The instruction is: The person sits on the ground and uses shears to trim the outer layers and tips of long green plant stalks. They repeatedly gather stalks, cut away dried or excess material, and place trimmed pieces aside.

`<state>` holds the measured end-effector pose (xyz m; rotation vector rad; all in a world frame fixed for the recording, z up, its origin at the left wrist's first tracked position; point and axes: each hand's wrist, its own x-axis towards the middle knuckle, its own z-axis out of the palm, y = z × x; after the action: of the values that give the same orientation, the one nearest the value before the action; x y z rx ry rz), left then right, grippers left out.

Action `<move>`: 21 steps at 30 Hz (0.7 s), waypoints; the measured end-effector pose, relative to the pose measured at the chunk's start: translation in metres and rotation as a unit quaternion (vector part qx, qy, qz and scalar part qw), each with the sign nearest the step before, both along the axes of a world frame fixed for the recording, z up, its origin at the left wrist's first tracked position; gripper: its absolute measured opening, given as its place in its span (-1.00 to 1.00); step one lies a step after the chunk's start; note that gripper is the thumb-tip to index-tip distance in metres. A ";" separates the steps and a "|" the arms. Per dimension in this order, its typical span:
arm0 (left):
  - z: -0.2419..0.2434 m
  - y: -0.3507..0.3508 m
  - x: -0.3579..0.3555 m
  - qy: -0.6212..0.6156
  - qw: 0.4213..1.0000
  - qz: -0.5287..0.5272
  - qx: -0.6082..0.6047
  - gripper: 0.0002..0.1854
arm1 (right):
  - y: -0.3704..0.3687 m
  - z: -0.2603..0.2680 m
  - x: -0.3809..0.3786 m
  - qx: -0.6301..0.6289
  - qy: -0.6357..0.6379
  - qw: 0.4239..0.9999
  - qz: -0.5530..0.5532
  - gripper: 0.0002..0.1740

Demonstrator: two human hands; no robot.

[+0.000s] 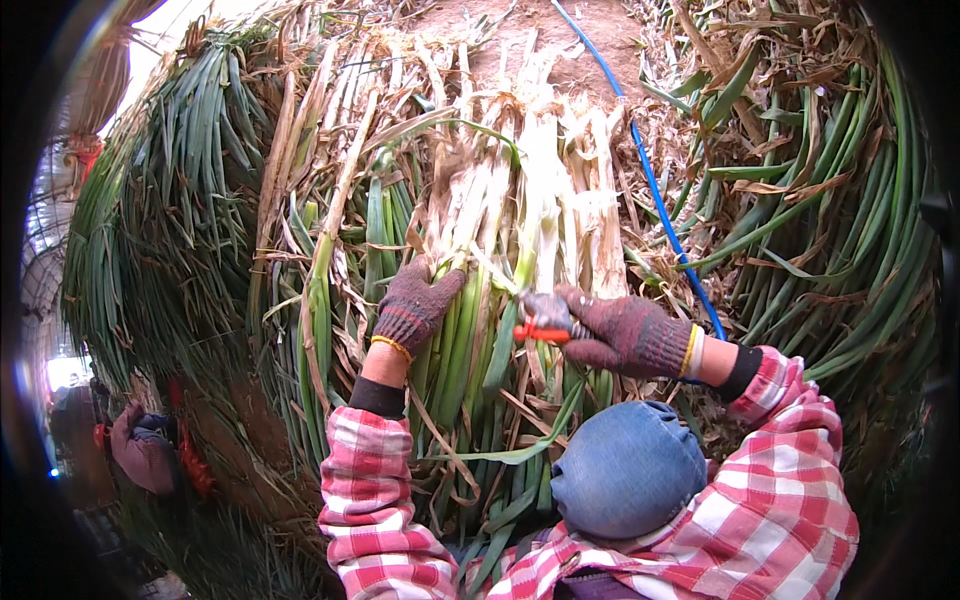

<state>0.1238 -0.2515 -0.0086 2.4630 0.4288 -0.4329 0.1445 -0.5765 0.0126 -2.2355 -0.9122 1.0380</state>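
My left hand (420,304), in a dark knitted glove, lies on a row of long green onions (457,345), its thumb apart from the fingers. Whether the fingers close around any stalks is hidden. My right hand (637,334), gloved alike, grips an air blow gun (546,311) with an orange trigger. Its thin nozzle points up and left, over the stalks close to my left hand. Under the nozzle the pale shanks (480,195) look blurred. Cleaner white shanks (541,180) lie to their right, with roots pointing away from me.
A blue hose (660,202) runs from the far ground towards my right forearm. Tall heaps of green onions (187,172) stand at left and more leaves (847,202) at right. Rounded blue denim (630,469) fills the space between my arms. Another person (142,454) is at lower left.
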 end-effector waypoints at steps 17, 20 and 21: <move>-0.005 -0.005 -0.024 -0.009 1.000 0.010 -0.027 -0.43 | 0.056 -0.052 0.100 0.006 -0.082 0.990 -0.113 -0.26; -0.004 -0.004 -0.026 -0.013 0.999 0.009 -0.047 -0.45 | 0.071 -0.067 0.125 0.001 -0.086 0.988 -0.130 -0.29; -0.004 -0.004 -0.027 -0.022 0.998 0.006 -0.055 -0.45 | 0.077 -0.071 0.134 -0.002 -0.097 0.986 -0.138 -0.29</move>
<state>0.0965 -0.2555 -0.0126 2.3565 0.3920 -0.3872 0.2782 -0.4991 -0.0580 -2.4137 -0.6509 0.7076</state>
